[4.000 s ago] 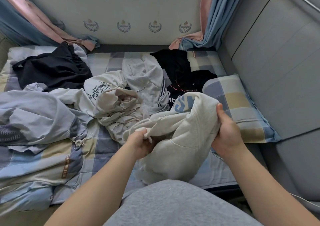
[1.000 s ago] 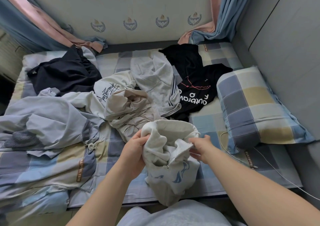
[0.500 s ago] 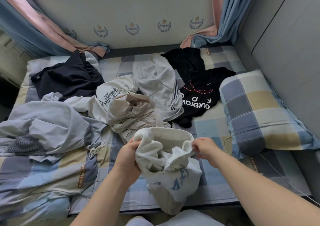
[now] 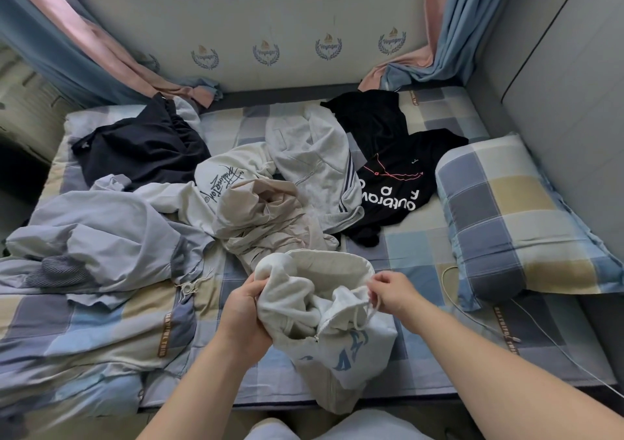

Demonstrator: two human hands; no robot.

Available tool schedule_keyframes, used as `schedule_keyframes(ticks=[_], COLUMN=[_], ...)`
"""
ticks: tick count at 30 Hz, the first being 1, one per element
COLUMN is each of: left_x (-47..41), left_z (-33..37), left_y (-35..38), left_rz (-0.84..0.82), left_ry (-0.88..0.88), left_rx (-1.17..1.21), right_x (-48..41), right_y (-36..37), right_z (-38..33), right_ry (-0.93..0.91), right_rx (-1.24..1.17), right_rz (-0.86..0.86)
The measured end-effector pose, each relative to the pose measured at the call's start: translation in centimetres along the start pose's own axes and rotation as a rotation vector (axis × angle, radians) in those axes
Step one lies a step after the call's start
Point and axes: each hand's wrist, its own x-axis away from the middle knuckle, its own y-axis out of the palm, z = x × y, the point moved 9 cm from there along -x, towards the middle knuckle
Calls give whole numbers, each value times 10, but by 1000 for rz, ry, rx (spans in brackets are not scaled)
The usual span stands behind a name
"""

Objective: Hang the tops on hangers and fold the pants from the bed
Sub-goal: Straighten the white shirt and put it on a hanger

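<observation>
Left hand [image 4: 243, 314] grips the bunched white hoodie [image 4: 324, 324] at its left edge; right hand [image 4: 393, 292] pinches its drawstring. Hoodie hangs between both hands over the bed's [image 4: 422, 257] near edge.

Head view, downward over bed [image 4: 422, 247]

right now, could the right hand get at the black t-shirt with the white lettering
Probably, but not freely. The black t-shirt lies in the open beyond the right hand, with only bare sheet between. That hand is pinching the white hoodie, so it would have to let go first.
</observation>
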Motion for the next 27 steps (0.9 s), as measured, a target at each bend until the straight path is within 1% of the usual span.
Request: schedule_keyframes(ticks=[3, 4, 5, 6, 8, 9, 12, 13, 14, 17, 19, 24, 26, 27], left_x=[-1, -2, -3, -4, -4, -4, -1, 0, 2, 7, 11, 22, 22, 20], left_z=[-1, -1, 0, -1, -1, -1, -4, -5, -6, -10, -15, -26, -23, -20], left_y=[-8, -11, -15, -17, -18, -16, -9, -6, -1, 15, 24, 38, 38, 34], left_rz=[72, 93, 114, 132, 147, 144, 126, 107, 81, -19, -78, -209, -230, -225], left_ry=[4, 12, 15, 14, 9, 8, 5, 6, 11, 27, 17, -30, -14, 1], left_rx=[45, 70, 91, 108, 133, 138, 132, 132, 132, 103, 68, -53, -64, -70], right_x=[8, 11, 15, 19, 27, 29, 31, 31, 32, 41, 42, 41, 40, 37], right_y=[-13, -24, -36, -48, -65, -67, -54, -48, -41, -7, 8, 29, 28, 24], right_z=[-11, -13, -13, -9, 6, 15, 47, 57, 65, 78, 75, 62, 59, 56], right_ry=[-31, -59, -90, -109, -94, -67, 43, 79, 127, 298, 358, 456, 457, 427], right_rx=[-586, -702, -755, -749, -618, -541, -292, -249, -258, -373, -374, -335, -351, -406], right_rz=[54, 105, 171, 243, 345, 348, 249, 218, 176, -24, -91, -89, -30, 19])
